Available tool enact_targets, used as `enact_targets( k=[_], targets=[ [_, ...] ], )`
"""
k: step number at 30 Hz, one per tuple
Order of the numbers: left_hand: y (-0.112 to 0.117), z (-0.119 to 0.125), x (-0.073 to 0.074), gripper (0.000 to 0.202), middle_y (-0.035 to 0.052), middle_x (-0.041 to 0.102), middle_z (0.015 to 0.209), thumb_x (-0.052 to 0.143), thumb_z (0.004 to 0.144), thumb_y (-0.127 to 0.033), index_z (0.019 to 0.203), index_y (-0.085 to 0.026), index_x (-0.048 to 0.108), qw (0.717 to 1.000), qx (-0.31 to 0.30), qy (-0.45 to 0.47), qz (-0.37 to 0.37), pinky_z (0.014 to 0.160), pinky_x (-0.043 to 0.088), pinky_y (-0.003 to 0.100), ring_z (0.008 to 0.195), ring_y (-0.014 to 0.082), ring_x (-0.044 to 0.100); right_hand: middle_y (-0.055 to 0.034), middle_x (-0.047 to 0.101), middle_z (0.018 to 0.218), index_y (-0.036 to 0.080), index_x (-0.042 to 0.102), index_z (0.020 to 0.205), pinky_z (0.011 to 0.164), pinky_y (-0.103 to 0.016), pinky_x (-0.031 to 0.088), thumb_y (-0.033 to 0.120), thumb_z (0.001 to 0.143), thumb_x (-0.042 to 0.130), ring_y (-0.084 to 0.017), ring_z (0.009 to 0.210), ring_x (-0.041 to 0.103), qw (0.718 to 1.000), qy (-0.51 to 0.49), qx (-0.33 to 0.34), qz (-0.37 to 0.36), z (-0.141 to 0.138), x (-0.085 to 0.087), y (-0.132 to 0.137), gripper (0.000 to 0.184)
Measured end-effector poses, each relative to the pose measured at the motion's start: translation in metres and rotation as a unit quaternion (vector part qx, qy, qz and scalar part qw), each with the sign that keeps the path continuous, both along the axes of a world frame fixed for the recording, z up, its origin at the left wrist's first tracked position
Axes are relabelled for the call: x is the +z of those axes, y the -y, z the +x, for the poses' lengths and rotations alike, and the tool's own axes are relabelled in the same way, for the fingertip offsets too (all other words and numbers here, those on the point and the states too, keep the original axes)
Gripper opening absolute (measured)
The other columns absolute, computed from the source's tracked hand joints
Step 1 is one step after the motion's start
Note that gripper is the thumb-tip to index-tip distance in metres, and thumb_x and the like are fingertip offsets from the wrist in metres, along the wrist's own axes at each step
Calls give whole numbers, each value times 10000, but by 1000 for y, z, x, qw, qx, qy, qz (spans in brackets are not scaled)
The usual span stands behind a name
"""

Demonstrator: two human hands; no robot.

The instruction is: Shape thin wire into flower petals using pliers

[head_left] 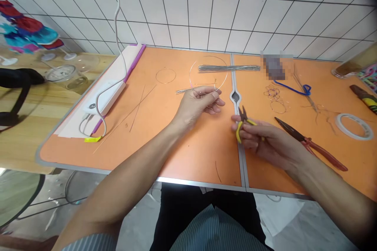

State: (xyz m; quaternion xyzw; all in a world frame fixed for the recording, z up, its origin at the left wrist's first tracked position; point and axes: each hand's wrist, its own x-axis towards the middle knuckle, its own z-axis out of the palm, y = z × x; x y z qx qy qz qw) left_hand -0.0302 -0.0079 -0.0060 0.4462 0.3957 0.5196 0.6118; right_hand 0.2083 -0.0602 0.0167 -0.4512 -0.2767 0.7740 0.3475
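Note:
My left hand is closed in a pinch around a thin wire ring, whose loop rises above the fingers. Short wire ends stick out to the left of that hand. In my right hand is a small pair of pliers with yellow handles, its dark jaws pointing up and slightly parted. A bundle of straight wires lies just beyond the left hand. Red-handled long-nose pliers rest to the right, partly behind my right forearm.
A thin wire loop and loose wires lie left on the orange table. A power strip with a white cable is farther left. At right are a roll of tape, a blue bent wire and flower-shaped wire.

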Motion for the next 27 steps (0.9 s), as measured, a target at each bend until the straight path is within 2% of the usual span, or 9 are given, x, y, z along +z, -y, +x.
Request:
enact_targets(
  k=[3, 5, 6, 8, 11, 14, 17, 21, 27],
  targets=[
    [0, 0, -1, 289, 74, 834, 870, 845, 859, -407, 1000, -159, 795, 1000, 4, -6, 2, 648, 583, 245, 670, 134, 749, -32, 659, 982, 253, 740, 1276, 503, -246, 253, 424, 952, 785, -97, 606, 298, 991, 90, 17, 99, 0, 4, 1, 370],
    [1, 1, -1, 264, 72, 833, 860, 844, 857, -390, 978, -159, 802, 1000, 4, -12, 6, 642, 577, 243, 668, 133, 746, -33, 678, 963, 272, 746, 1302, 539, -286, 285, 552, 1044, 644, -119, 600, 349, 942, 231, 58, 235, 3, 10, -6, 393],
    [1, 1, -1, 252, 71, 832, 853, 841, 856, -383, 965, -159, 805, 1000, 4, -16, 7, 638, 575, 243, 664, 134, 744, -43, 699, 955, 267, 755, 1293, 579, -306, 335, 582, 1070, 590, -142, 631, 437, 892, 321, 85, 308, 4, 13, -10, 420],
    [2, 2, 0, 243, 69, 828, 839, 837, 852, -381, 942, -158, 809, 1000, 6, -29, 10, 637, 576, 247, 654, 135, 739, -72, 746, 980, 250, 768, 1274, 673, -342, 405, 591, 1095, 530, -215, 781, 617, 748, 486, 109, 439, 6, 17, -20, 453],
    [3, 3, 2, 241, 66, 824, 828, 834, 847, -388, 914, -157, 813, 998, 11, -53, 16, 646, 582, 254, 647, 134, 731, -106, 779, 1018, 222, 775, 1253, 650, -351, 356, 564, 1114, 478, -272, 859, 692, 541, 640, 101, 536, 3, 19, -30, 474],
    [4, 3, 3, 220, 61, 815, 809, 834, 851, -372, 898, -158, 817, 997, 12, -66, 26, 649, 582, 253, 641, 128, 718, -113, 777, 975, 203, 787, 1175, 589, -341, 217, 563, 1125, 444, -242, 711, 641, 420, 713, 124, 547, -1, 21, -34, 500],
    [4, 3, 3, 217, 62, 812, 808, 837, 859, -376, 893, -162, 820, 996, 15, -78, 27, 642, 573, 252, 641, 126, 706, -122, 773, 954, 202, 788, 1115, 596, -341, 160, 573, 1135, 407, -220, 647, 595, 365, 728, 147, 561, -3, 25, -35, 533],
    [4, 3, 4, 205, 63, 808, 801, 838, 862, -367, 880, -164, 820, 995, 25, -91, 28, 633, 561, 253, 643, 128, 693, -123, 758, 915, 197, 781, 1043, 608, -346, 141, 593, 1137, 387, -208, 620, 563, 330, 740, 158, 564, -2, 32, -37, 567],
    [6, 4, 6, 131, 47, 788, 767, 791, 874, -286, 837, -164, 824, 991, 25, -121, 50, 647, 559, 244, 654, 126, 681, -116, 742, 921, 212, 797, 1096, 643, -350, 153, 565, 1131, 420, -221, 662, 587, 338, 745, 195, 542, -5, 42, -37, 518]
  ],
)
